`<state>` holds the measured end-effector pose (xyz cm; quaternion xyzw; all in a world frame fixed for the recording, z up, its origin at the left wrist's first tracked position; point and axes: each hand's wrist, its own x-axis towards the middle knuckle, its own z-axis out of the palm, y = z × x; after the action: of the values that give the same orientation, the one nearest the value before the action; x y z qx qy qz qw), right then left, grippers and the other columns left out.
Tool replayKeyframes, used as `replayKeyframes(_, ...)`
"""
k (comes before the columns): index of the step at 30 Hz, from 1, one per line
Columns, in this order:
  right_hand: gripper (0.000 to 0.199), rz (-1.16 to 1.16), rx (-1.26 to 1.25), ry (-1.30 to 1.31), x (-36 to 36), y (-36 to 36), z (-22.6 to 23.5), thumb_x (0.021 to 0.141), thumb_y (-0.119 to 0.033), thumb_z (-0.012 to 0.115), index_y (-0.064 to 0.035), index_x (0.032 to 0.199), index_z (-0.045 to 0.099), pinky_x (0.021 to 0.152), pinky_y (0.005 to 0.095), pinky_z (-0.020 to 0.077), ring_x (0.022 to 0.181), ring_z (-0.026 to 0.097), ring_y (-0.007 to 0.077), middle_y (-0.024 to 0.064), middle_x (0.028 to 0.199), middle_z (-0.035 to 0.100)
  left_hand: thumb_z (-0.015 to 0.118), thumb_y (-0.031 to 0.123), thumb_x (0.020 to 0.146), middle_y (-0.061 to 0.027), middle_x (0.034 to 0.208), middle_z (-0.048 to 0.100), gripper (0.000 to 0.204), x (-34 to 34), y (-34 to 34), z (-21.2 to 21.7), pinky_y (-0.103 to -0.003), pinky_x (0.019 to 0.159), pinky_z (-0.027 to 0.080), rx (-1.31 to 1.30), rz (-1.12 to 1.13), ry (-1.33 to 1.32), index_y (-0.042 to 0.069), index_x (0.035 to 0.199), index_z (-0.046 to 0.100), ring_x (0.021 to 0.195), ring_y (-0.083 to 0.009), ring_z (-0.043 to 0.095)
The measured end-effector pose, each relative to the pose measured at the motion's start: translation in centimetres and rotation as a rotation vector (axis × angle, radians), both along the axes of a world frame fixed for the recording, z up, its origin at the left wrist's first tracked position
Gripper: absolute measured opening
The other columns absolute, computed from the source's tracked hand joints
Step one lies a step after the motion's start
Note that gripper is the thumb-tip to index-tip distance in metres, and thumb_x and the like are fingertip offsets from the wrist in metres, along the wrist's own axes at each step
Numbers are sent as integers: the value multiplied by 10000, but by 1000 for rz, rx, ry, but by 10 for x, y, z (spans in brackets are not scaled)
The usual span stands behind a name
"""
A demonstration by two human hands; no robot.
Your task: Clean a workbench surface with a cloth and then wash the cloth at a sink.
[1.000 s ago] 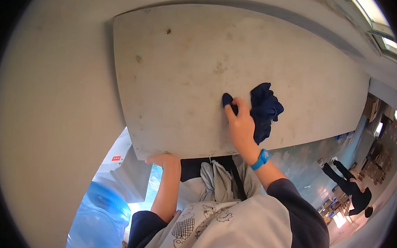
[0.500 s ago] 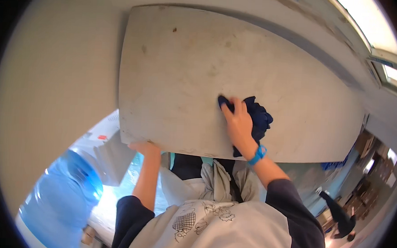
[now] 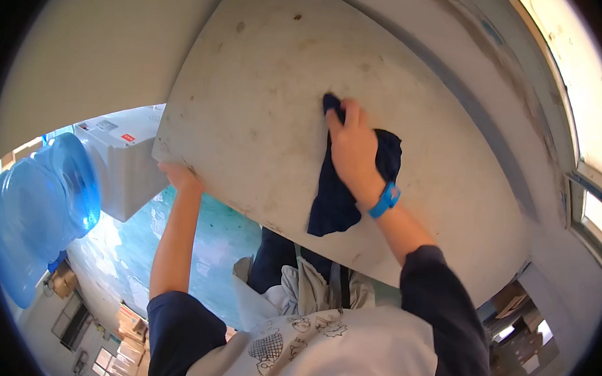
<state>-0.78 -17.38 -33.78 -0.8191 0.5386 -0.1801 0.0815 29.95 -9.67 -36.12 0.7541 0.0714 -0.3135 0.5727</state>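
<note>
A: Cloth (image 3: 345,190), dark blue, pressed flat on the grey tabletop (image 3: 264,104) under the right hand (image 3: 353,150). Sits about centre frame, tail hanging off toward the near edge at 6 o'clock.

B: Grip on it?

A: Right hand is palm-down, fingers spread over the cloth's top end, pinning it more than clutching. Blue wristband (image 3: 384,200) just below.

B: Left hand?

A: Left hand (image 3: 181,177) at 9 o'clock, curled over the tabletop's near corner, closed on the edge. Fingertips hidden under it, so can't tell how firm.

B: Anything around?

A: White dispenser (image 3: 122,165) with a blue water bottle (image 3: 34,208) at 9 o'clock, just beside that corner. Window (image 3: 590,135) at 3 o'clock. Stains and dark specks on the surface toward 12.

B: Risks?

A: My read: cloth is only pinned at one end, so a hard push could bunch it or let it slide out from under the palm. The loose tail is near the edge and could drag off. Person leans far over; if the left hand slips off the corner, balance goes. A wide sweep toward 9 might knock the dispenser.
</note>
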Motion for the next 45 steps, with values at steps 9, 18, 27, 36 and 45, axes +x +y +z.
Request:
replayKeyframes(9,219,18,-21,48,5,-13,-2,763,-81,625,-112,976,662,584,354,525,928,569,283,108,1107,524,154,504,993,-125,1452,369,686,14,6,-15,-420,1071,374,-23,83,82,-5,1426,306,1303,-309,407)
replayKeyframes(18,173,-41,72,-8,-4,-33,2,816,-110,634,-66,982,656,675,396,520,918,600,331,134,1064,564,115,471,997,-115,1462,358,654,13,9,-14,-426,1090,350,-72,64,82,25,1440,296,1326,-299,383)
replayKeyframes(27,224,12,-38,22,-26,-53,1,870,-165,625,-35,1051,599,713,413,501,886,604,362,180,1031,579,202,391,985,-103,1436,391,586,11,2,-2,-381,1087,338,-74,44,108,27,1425,334,1319,-267,382)
replayKeyframes(36,344,4,479,-183,-13,4,7,770,-177,711,-20,1059,610,733,404,502,849,604,362,148,941,622,153,431,986,-118,1424,404,633,13,5,-12,-410,1058,389,66,89,14,1,1404,354,1286,-294,422)
replayKeyframes(45,187,297,-14,-28,-8,-6,2,725,-65,688,-48,910,666,719,409,458,890,567,320,137,1017,582,231,345,976,-88,1342,453,522,10,0,-5,-378,1027,400,-30,49,43,34,1359,401,1217,-250,462)
